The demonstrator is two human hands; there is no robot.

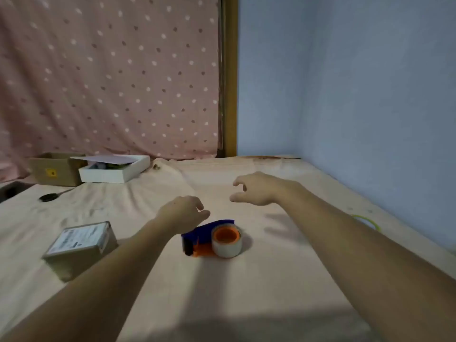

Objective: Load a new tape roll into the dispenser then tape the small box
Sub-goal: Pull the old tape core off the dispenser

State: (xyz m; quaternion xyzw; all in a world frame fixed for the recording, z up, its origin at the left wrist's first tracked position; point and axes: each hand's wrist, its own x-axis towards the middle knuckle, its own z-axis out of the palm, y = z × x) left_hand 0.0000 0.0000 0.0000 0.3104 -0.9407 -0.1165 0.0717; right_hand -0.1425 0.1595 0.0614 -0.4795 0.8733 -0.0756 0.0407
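Note:
A blue and orange tape dispenser (197,239) lies on the pale sheet in the middle, with a clear tape roll (226,243) on its orange hub. My left hand (183,213) hovers just above and behind the dispenser, fingers loosely curled, holding nothing. My right hand (256,188) hangs further back and to the right, fingers apart and empty. The small box (80,248), brown card with a white label on top, sits to the left of my left forearm.
At the back left stand an open brown carton (53,170) and an open white box (116,169) with small items inside. A small black object (48,197) lies before them. A yellow-green loop (367,222) lies near the blue wall (370,95) on the right.

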